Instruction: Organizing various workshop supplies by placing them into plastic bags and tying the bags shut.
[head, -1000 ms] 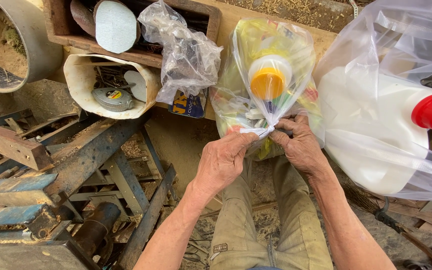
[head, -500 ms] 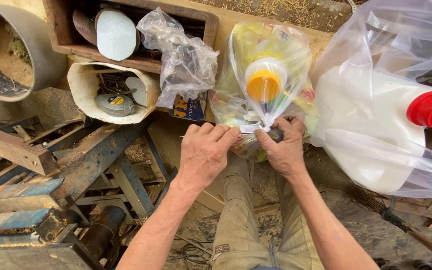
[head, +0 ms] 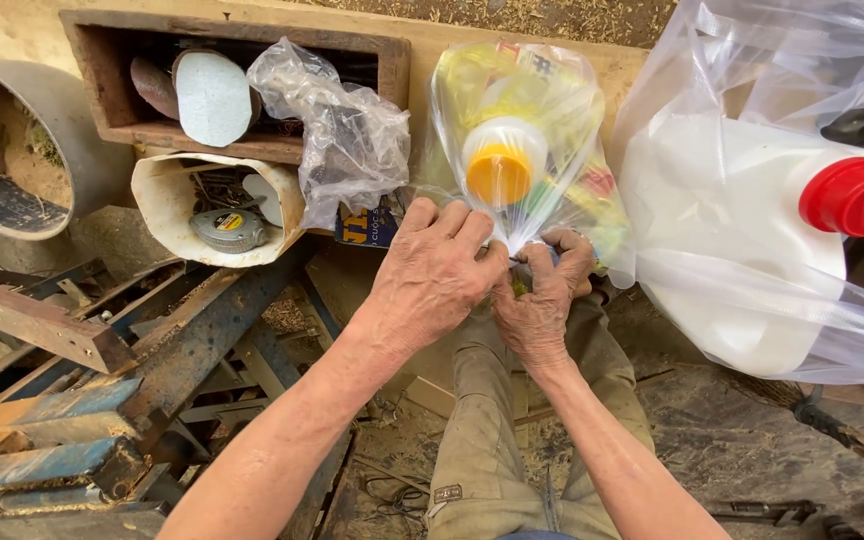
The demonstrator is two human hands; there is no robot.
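A clear plastic bag [head: 542, 110] holds a bottle with a white and orange cap [head: 500, 165] and yellow-green packaging. It lies against a wooden ledge above my knees. My left hand [head: 430, 280] and my right hand [head: 542, 300] are pressed together at the bag's gathered neck, fingers pinching the twisted plastic. Both hands rest over my olive trouser leg [head: 482, 430].
A big white jug with a red cap [head: 857, 195] lies in another clear bag at the right. A crumpled plastic bag [head: 337, 135] sits by a wooden box [head: 252, 45]. A white tub with a tape measure [head: 227, 228], rusty metal beams [head: 132, 360] and a grey drum [head: 12, 150] lie left.
My hands have shifted lower and closer together on the bag's neck. The camera has tilted, so the bag and jug sit slightly differently in view.
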